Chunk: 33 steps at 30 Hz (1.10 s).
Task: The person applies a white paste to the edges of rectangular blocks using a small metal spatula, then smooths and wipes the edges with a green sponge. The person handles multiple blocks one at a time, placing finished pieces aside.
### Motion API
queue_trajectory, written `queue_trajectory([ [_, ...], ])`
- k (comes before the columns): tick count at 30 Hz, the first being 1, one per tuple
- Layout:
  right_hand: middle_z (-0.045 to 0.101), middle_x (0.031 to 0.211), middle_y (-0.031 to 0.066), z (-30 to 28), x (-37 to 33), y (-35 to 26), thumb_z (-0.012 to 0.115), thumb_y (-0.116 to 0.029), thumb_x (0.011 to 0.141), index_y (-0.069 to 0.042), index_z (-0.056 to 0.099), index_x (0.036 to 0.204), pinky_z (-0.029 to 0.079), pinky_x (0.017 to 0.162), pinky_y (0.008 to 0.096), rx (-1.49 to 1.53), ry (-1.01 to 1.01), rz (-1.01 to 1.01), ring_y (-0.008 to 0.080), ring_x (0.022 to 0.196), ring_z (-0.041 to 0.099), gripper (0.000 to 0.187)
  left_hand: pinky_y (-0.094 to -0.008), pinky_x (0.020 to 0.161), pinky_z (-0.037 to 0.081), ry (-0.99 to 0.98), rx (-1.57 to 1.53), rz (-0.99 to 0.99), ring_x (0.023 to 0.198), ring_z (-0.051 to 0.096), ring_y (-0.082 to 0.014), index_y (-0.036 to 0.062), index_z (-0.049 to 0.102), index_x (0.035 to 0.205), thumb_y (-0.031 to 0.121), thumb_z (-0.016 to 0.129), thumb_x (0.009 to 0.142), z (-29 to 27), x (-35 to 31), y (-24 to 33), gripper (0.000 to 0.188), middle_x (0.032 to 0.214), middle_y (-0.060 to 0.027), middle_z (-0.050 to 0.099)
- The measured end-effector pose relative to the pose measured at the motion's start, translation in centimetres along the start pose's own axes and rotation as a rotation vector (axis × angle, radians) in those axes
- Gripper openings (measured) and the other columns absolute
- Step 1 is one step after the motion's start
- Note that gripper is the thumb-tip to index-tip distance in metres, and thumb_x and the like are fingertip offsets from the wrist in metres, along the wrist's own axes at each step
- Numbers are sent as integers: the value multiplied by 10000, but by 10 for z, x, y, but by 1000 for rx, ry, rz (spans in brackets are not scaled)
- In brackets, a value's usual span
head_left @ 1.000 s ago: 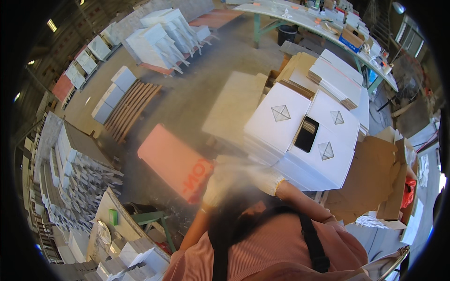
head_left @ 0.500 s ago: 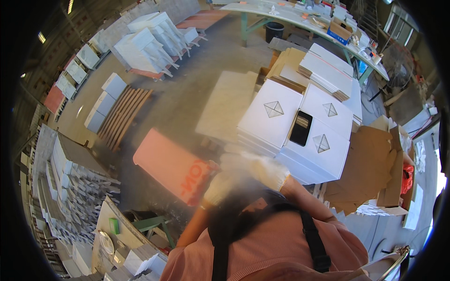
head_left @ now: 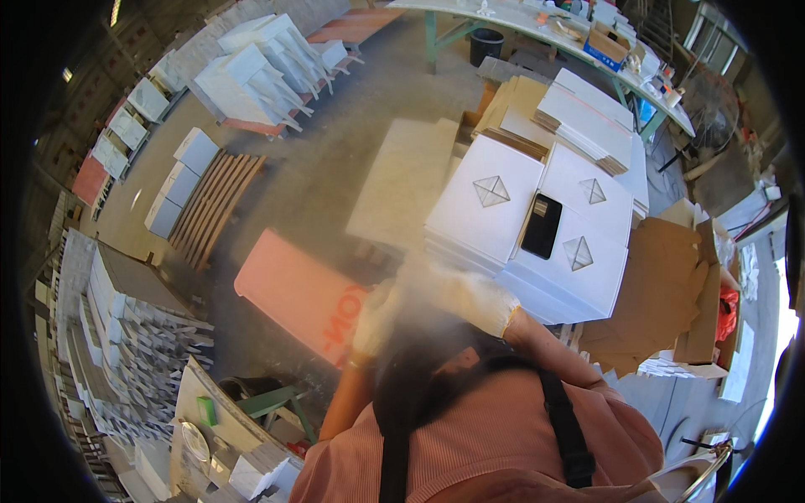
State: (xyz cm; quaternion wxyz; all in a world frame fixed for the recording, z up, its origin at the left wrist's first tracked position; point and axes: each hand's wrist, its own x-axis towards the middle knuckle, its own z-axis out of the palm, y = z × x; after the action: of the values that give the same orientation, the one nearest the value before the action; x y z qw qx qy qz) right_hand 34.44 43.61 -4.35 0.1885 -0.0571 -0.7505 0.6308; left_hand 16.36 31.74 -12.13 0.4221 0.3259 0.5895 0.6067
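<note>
Both my hands wear whitish gloves and are close together in front of my body. My left hand (head_left: 374,325) overlaps the edge of a flat pink panel (head_left: 289,281) with red lettering in the view; whether it touches the panel cannot be told. My right hand (head_left: 480,298) is beside the near left side of a stack of white boxes (head_left: 558,289). A hazy smear covers the fingers of both hands, so anything held there is hidden. A black phone (head_left: 542,226) lies on the boxes, which bear grey diamond marks.
Flattened brown cardboard (head_left: 646,293) lies right of the boxes. A pale slab (head_left: 398,180) and a slatted wooden pallet (head_left: 214,210) are farther off. Stacked thin pieces (head_left: 138,360) stand at left. A long table (head_left: 511,25) crosses the back, with a black bucket (head_left: 485,46) by it.
My left hand has risen slightly and moved closer to the right one. The right hand stays nearly in place. The view has shifted a little; the phone and boxes remain where they were.
</note>
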Motion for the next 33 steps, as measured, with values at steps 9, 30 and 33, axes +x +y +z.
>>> queue_trajectory([
  [9, 643, 1255, 92, 18, 2, 58, 522, -188, 1044, -50, 584, 1353, 471, 1009, 322, -460, -36, 181, 191, 1166, 608, 344, -235, 820, 490, 282, -146, -38, 890, 593, -81, -5, 654, 1111, 119, 611, 1018, 16, 25, 15, 160, 954, 19, 643],
  [30, 440, 1584, 142, -18, -34, 52, 689, -228, 954, -38, 389, 1565, 330, 1197, 397, -77, 218, 384, 275, 1455, 422, 706, -285, 733, 533, 63, 0, 40, 826, 660, -150, 43, 681, 1026, 172, 649, 975, -44, 18, 1, 142, 939, -46, 704],
  [33, 322, 1654, 175, -4, -27, 56, 742, -332, 926, -65, 312, 1605, 229, 1255, 417, -101, 110, 364, 308, 1550, 251, 847, -225, 732, 494, -55, -41, -52, 795, 596, -56, 17, 665, 1037, 100, 660, 971, -9, 14, 20, 106, 892, 10, 673],
])
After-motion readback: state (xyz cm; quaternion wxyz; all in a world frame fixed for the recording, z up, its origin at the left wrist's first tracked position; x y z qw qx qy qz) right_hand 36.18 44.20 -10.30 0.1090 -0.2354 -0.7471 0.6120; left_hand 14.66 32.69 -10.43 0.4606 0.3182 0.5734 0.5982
